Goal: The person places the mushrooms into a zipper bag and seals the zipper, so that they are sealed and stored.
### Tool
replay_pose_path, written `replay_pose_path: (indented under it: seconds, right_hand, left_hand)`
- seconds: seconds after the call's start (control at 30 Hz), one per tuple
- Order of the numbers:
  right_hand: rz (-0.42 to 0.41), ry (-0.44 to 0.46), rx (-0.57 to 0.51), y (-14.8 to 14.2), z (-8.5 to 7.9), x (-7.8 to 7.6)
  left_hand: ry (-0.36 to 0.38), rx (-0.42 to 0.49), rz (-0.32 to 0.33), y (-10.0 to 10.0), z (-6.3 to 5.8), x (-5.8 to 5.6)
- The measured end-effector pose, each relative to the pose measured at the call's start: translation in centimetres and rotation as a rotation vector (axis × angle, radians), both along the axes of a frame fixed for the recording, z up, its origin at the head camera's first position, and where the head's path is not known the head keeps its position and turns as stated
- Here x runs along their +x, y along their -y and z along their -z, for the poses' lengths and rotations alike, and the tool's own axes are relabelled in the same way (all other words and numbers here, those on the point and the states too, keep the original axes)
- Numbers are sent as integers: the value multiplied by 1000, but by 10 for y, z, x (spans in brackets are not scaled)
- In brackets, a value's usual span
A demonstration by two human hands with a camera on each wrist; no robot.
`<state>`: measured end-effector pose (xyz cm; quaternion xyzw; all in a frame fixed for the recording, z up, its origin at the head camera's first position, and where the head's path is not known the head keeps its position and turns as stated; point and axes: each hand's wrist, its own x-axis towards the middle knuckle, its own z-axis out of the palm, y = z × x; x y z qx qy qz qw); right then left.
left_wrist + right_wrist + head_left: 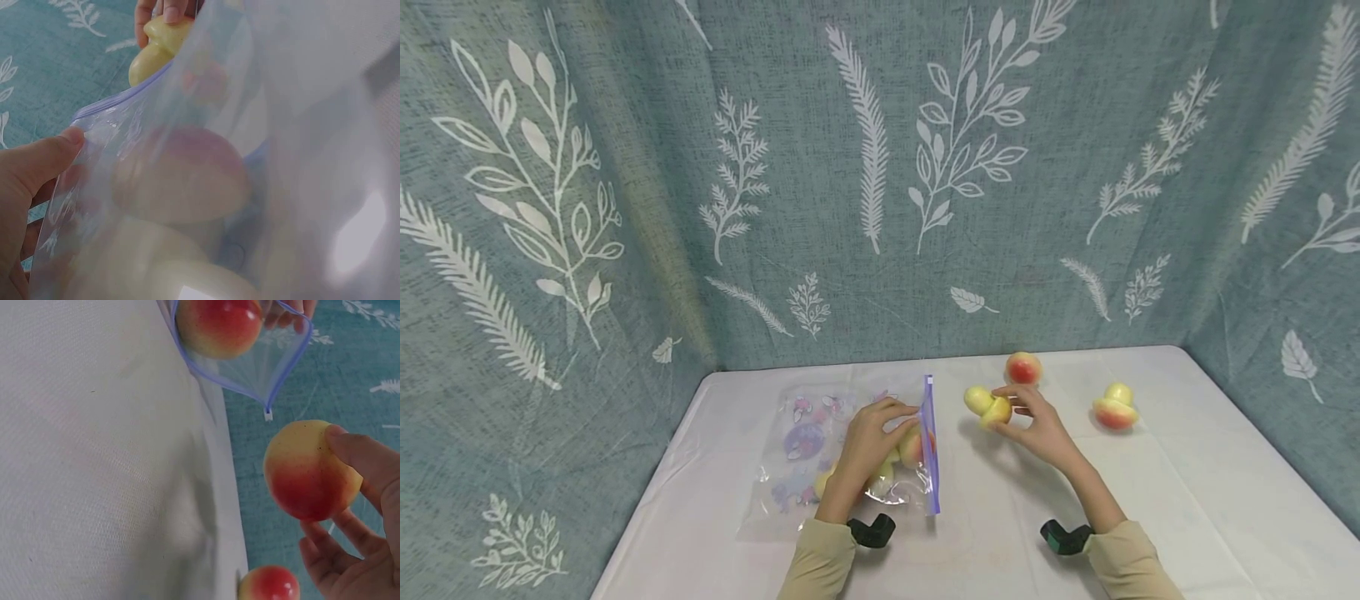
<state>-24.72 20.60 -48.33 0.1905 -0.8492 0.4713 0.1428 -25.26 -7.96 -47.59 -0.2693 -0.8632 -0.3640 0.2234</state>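
On the left, a clear zip bag [805,442] lies with mushroom-like pieces [913,450] inside and its purple-edged mouth facing right; its printed decorations carry no legible brand or writing, and the left hand [872,433] pinches its rim between thumb and fingers. Just right of that mouth, apart from it, the right hand [1037,425] grips a toy mushroom [992,408] between thumb and fingertips, stem pointing left toward the bag. Another mushroom [1024,368] rests beyond that hand, and one more [1116,408] well to its right.
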Motion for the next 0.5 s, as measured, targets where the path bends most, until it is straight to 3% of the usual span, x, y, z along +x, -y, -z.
replay_pose_path:
  seconds: [0.13, 0.37, 0.5]
  right_hand:
    - [-8, -19, 13, 4, -4, 2]
    - [-32, -45, 44, 18, -30, 18]
    - [-49, -55, 45, 21, -32, 21]
  left_hand:
    - [0, 0, -4, 0, 2, -2]
    - [-4, 5, -11, -1, 3, -3]
    - [8, -1, -13, 0, 2, -3]
